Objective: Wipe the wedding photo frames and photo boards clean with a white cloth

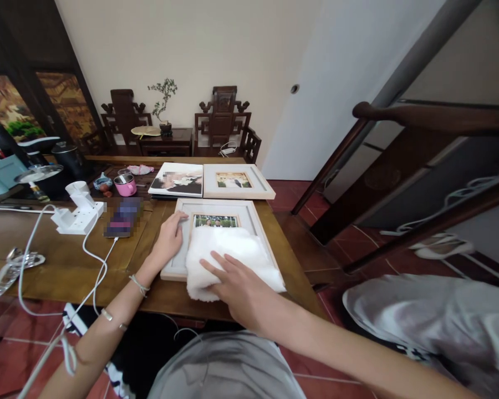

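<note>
Lower centre of frame: right hand [238,289] lies flat, palm down, fingers a little spread, on a white fluffy cloth [228,252]. Nothing is pinched; the fingertips press the cloth's near-left part.

The cloth rests on the lower half of a pale wooden picture frame [255,220], which lies face up on the brown table [62,257], centre of frame, close to the table's near edge. The frame's small photo [215,221] is uncovered just above the cloth.

Centre left: left hand [168,239] rests on the frame's left rail, fingers together and gently curved, thumb up near the top-left corner. It lies on the rail, not closed round it.

Left of that hand: a phone [123,218] with a white cable [95,260] plugged in, then a white power strip [80,213].

Further back, upper centre: a second pale frame [238,181] lies flat, beside a large unframed print [177,179]. A pink cup [125,185] stands to their left.

Far wall: two dark carved chairs [222,119] and a small potted plant [163,97] between them.
</note>
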`<state>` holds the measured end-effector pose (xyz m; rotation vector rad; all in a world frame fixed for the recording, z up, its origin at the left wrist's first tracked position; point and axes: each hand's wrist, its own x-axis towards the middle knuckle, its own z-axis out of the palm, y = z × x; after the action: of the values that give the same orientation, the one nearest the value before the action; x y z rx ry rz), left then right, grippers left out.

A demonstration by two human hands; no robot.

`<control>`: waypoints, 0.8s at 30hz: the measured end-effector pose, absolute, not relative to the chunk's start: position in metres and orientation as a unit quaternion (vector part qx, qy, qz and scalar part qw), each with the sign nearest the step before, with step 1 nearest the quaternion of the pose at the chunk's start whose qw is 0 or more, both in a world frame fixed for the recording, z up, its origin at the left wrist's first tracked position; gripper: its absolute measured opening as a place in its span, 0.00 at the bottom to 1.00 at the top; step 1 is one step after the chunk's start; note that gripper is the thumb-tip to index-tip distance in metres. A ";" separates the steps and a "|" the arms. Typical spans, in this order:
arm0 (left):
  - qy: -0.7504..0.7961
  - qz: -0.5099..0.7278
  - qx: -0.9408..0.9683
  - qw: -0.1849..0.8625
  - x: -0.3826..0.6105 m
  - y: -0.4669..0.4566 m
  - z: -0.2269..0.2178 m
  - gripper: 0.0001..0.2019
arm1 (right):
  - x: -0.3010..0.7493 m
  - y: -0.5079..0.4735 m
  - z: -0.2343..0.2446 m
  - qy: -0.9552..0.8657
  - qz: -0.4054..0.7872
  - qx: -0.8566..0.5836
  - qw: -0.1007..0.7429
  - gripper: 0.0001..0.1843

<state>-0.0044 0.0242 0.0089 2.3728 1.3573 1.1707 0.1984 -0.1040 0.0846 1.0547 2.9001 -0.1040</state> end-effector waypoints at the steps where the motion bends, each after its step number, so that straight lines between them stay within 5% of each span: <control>1: 0.453 0.393 0.796 0.083 -0.004 0.024 0.008 0.19 | 0.204 -0.107 0.081 0.938 -0.031 0.344 0.015 0.20; 9: 0.446 0.382 0.803 0.106 -0.006 0.027 0.003 0.20 | 0.280 -0.140 0.054 0.894 0.081 0.437 -0.056 0.19; 15: 0.452 0.379 0.800 0.111 -0.005 0.022 0.013 0.19 | 0.297 -0.128 0.064 0.876 0.001 0.482 -0.002 0.32; 24: 0.434 0.390 0.805 0.103 0.000 0.018 0.022 0.17 | 0.301 -0.060 0.076 0.851 -0.085 0.518 0.003 0.34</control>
<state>-0.0003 0.0179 0.0219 2.3762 1.2816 1.1497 0.3014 -0.0596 0.0762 1.6229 2.6697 -0.2662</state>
